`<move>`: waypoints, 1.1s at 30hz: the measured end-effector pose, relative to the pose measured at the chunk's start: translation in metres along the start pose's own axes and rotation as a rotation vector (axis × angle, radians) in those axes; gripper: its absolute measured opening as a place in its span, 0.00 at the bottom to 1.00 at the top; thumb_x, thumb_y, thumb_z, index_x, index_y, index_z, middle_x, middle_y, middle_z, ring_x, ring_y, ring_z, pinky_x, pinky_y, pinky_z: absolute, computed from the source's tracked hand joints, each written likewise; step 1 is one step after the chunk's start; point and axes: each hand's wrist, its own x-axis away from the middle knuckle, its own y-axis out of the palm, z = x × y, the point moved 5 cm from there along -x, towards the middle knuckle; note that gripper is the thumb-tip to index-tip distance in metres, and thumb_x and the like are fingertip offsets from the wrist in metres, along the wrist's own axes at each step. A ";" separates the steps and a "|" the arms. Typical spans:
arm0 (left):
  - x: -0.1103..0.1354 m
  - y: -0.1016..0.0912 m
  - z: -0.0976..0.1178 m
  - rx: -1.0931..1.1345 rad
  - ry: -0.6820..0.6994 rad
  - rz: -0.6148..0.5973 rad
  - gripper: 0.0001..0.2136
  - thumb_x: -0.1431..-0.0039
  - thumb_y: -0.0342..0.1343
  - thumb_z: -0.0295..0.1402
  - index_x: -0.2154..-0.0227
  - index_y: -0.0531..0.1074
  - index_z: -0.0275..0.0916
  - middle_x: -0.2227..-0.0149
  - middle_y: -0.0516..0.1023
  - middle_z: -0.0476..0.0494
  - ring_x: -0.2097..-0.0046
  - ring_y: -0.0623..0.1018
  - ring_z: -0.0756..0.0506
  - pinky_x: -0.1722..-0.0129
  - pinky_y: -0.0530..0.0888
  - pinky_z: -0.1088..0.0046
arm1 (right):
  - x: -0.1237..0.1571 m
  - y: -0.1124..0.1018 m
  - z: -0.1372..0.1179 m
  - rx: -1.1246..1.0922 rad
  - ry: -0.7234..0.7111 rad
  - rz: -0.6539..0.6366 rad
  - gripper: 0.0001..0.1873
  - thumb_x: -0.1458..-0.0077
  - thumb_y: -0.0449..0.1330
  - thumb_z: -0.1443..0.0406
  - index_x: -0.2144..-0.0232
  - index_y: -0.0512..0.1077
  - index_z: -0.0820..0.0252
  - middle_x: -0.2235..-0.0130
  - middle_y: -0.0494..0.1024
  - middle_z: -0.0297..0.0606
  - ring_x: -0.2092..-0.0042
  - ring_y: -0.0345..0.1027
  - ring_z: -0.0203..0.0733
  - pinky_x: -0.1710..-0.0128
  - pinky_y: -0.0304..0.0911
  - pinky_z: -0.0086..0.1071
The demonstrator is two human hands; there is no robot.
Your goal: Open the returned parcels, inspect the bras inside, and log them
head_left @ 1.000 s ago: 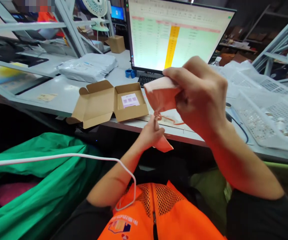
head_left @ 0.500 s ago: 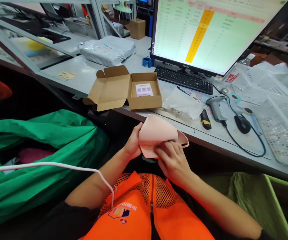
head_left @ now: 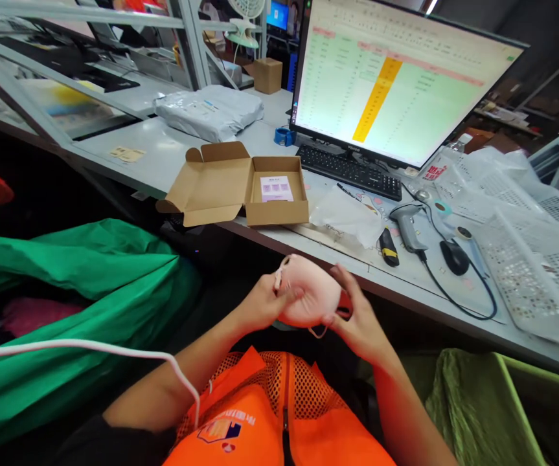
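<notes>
A pale pink soft item (head_left: 308, 291), rounded like a folded piece of fabric with a thin strap, sits between both hands just below the desk edge. My left hand (head_left: 262, 303) pinches its left side with fingers closed. On its right side my right hand (head_left: 359, 317) curls around it, thumb up. An open brown cardboard box (head_left: 240, 184) with a small white and purple card (head_left: 276, 188) inside stands on the desk above my hands.
On the grey desk (head_left: 162, 155): a monitor (head_left: 396, 77) showing a spreadsheet, black keyboard (head_left: 350, 169), clear plastic bag (head_left: 347, 213), barcode scanner (head_left: 408, 223), mouse (head_left: 454, 257), white mesh trays (head_left: 536, 259), grey mailer bags (head_left: 211, 111). A green fabric bag (head_left: 75, 291) lies at left, an olive one (head_left: 478, 401) at right.
My hands came down from in front of the monitor to below the desk edge. The pink item went from stretched between them to gathered into a rounded shape.
</notes>
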 end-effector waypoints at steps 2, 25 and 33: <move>0.006 0.013 0.006 -0.055 0.045 -0.133 0.21 0.37 0.66 0.51 0.70 0.77 0.35 0.70 0.80 0.43 0.68 0.78 0.45 0.67 0.76 0.71 | -0.002 0.021 0.012 -0.264 0.163 -0.258 0.52 0.45 0.75 0.48 0.26 0.61 0.55 0.32 0.72 0.53 0.34 0.71 0.59 0.36 0.70 0.52; -0.258 0.066 0.134 -1.307 0.193 -0.323 0.15 0.38 0.58 0.27 0.50 0.80 0.38 0.56 0.84 0.34 0.57 0.81 0.37 0.57 0.72 0.65 | -0.006 -0.185 0.019 -0.575 0.004 0.892 0.22 0.51 0.71 0.60 0.51 0.83 0.47 0.44 0.83 0.36 0.38 0.75 0.56 0.36 0.71 0.57; -0.189 0.100 0.182 -1.457 0.728 -0.399 0.19 0.39 0.51 0.19 0.48 0.77 0.40 0.58 0.83 0.38 0.55 0.79 0.39 0.45 0.66 0.61 | -0.096 -0.233 -0.108 -0.302 -0.580 0.657 0.24 0.40 0.56 0.52 0.45 0.82 0.35 0.33 0.73 0.18 0.21 0.47 0.53 0.28 0.54 0.52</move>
